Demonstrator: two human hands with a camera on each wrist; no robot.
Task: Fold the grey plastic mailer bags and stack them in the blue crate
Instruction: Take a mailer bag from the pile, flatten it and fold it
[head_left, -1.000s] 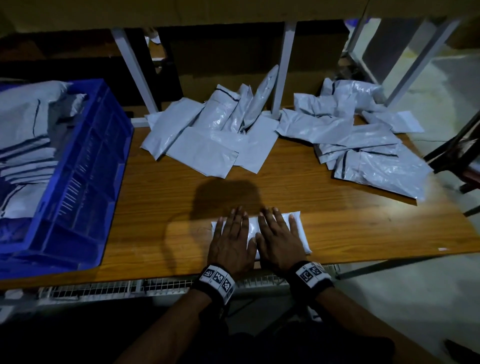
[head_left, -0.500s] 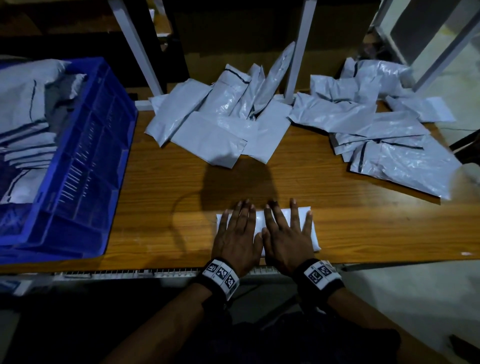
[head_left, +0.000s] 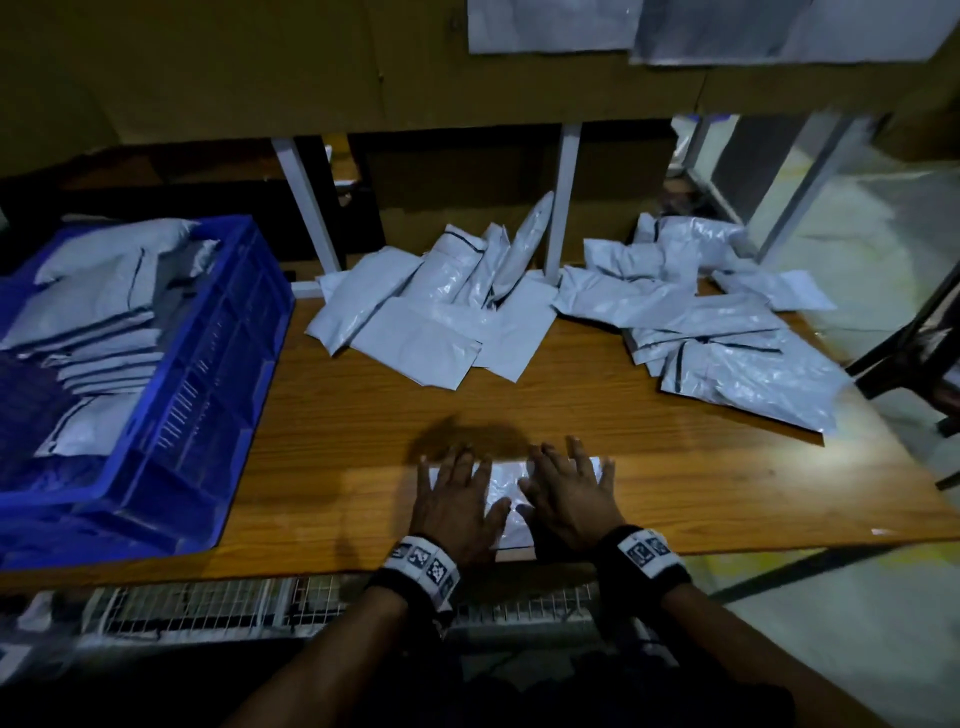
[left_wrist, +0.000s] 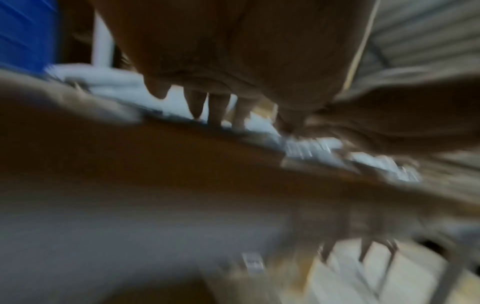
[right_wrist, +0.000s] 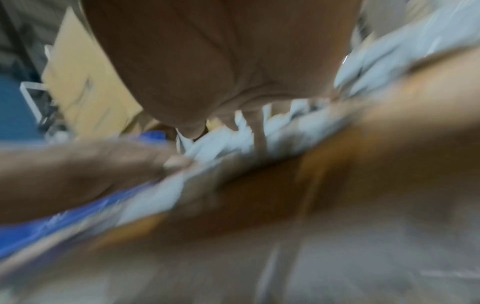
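Observation:
A folded grey mailer bag (head_left: 506, 486) lies near the front edge of the wooden table (head_left: 649, 441). My left hand (head_left: 454, 486) and right hand (head_left: 569, 483) both press flat on it, fingers straight and spread, a little apart from each other. The blue crate (head_left: 208, 374) stands at the left with several folded bags (head_left: 98, 332) stacked inside. Two heaps of unfolded bags lie at the back, one in the middle (head_left: 441, 317) and one at the right (head_left: 722, 338). Both wrist views are blurred; the left hand (left_wrist: 218, 111) and the right hand (right_wrist: 246, 127) show straight fingers over pale plastic.
White shelf legs (head_left: 563, 208) rise behind the bags, under a brown shelf board (head_left: 363, 78). A dark chair (head_left: 914, 353) stands off the table's right end. A wire grid (head_left: 234, 603) runs under the front edge.
My hands have slid apart on the folded bag, showing more plastic between them. The head camera has tilted up, bringing the upper shelf into view.

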